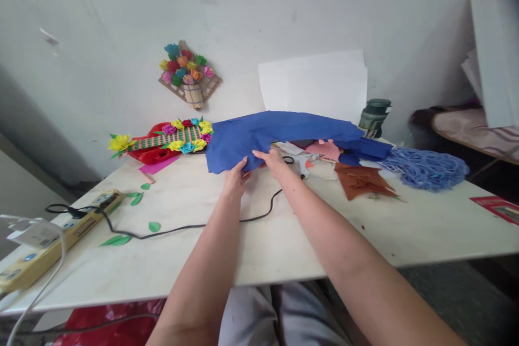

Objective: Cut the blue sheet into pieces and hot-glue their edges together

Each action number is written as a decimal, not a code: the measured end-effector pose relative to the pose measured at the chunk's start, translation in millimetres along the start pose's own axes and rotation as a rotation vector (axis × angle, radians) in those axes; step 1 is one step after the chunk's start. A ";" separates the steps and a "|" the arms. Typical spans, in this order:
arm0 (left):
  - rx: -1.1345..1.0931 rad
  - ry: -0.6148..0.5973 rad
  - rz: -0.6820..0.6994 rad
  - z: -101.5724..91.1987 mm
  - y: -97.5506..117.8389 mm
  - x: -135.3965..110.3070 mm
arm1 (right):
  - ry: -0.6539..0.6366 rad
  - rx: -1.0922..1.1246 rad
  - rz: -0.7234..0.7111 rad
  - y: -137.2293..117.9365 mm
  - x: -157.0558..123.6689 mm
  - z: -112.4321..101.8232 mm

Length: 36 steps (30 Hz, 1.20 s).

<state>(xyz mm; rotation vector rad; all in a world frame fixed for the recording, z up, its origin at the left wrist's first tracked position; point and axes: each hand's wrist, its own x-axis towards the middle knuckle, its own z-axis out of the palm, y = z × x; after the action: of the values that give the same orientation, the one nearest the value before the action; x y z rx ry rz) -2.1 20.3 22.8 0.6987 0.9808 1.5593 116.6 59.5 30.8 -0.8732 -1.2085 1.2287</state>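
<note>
A long blue sheet [251, 135], thin cloth or crepe paper by its look, stretches across the back of the table. My left hand [236, 177] pinches its front edge, thumb on top and fingers partly hidden beneath. Close by on the right, my right hand [272, 162] grips the same edge, with its thumb over the sheet and its other fingers mostly out of sight. Just beyond the right hand lie a black loop [288, 160] resembling a scissors handle and a white glue gun [304, 165] with an orange trigger.
Paper flowers [188, 135] on a woven strip lie left. A power strip [73, 232] with a black cord [174, 228] crossing the table, and green paper leaves [117, 240], are nearer. Rightward are brown sheets [360, 179], blue yarn [432, 170] and a green bottle [375, 117].
</note>
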 end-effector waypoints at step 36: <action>-0.352 0.221 0.036 -1.3 13.4 5.7 | 0.151 -1.628 0.102 -42.2 -4.9 -42.6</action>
<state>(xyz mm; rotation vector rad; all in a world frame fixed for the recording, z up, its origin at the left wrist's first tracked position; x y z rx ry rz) -10.9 25.0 33.5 0.3037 0.8247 1.8102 167.4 52.2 62.1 -2.1085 -1.9645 -0.0447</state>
